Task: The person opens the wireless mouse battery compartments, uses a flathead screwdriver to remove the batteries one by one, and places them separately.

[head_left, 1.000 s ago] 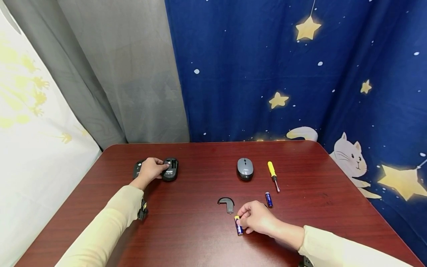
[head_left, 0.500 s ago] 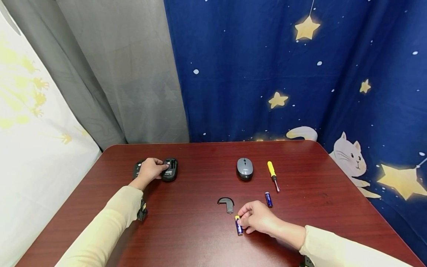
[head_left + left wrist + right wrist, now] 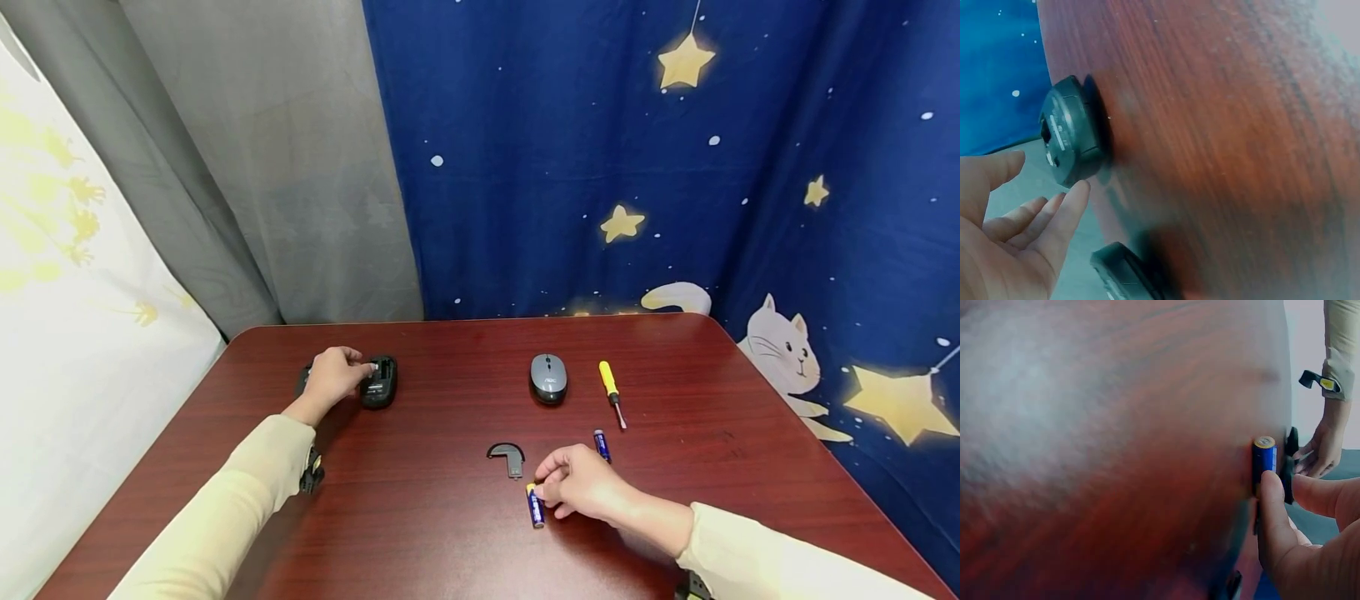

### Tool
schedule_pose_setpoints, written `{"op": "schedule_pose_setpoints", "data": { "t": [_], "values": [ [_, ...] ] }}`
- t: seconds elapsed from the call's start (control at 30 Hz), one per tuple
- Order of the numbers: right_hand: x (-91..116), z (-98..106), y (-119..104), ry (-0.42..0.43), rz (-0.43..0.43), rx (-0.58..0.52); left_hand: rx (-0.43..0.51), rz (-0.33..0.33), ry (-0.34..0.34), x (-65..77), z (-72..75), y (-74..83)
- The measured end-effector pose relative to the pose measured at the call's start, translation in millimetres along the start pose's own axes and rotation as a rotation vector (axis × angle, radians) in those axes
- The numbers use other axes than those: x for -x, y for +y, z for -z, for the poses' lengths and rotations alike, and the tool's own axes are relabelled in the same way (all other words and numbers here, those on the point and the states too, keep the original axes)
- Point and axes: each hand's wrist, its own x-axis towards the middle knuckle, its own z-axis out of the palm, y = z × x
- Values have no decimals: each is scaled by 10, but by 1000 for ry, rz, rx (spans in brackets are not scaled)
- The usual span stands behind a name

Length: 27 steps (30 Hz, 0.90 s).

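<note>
At the table's far left, my left hand (image 3: 332, 382) is beside an upturned black mouse (image 3: 380, 390) with an open battery compartment. In the left wrist view its fingers are loosely bent and its thumb stands apart from the mouse (image 3: 1075, 137); whether a fingertip touches it I cannot tell. A second dark device (image 3: 1116, 275) is partly hidden by that hand in the head view. My right hand (image 3: 588, 483) is at a blue battery (image 3: 536, 511) with a yellow end, lying on the table. A finger meets the battery (image 3: 1264, 456); the thumb stays apart from it.
Beyond the right hand lies another blue battery (image 3: 602, 445), partly covered by it. A grey, curved battery cover (image 3: 510, 457) lies left of that hand. Farther back are a grey mouse (image 3: 549, 379) and a yellow-handled screwdriver (image 3: 611, 387). Curtains hang behind the table (image 3: 450, 400).
My left hand has lifted slightly off the upturned mouse and shifted a little left. My right hand has stayed near the battery, its fingers loosening slightly. The view has shifted a little.
</note>
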Motion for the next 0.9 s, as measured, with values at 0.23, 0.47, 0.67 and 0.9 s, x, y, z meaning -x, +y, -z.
{"op": "schedule_pose_setpoints", "data": {
  "t": [0.23,0.47,0.67,0.9],
  "values": [
    [-62,104,-135,39,24,-39,-41,-120,100,-2,-14,132],
    [-179,295,-271,147,39,-1,32,-277,141,7,-154,383],
    [-303,473,-314,245,66,95,-5,-443,112,30,-332,609],
    [-482,678,-263,340,175,256,-100,-557,40,66,-526,818]
  ]
}}
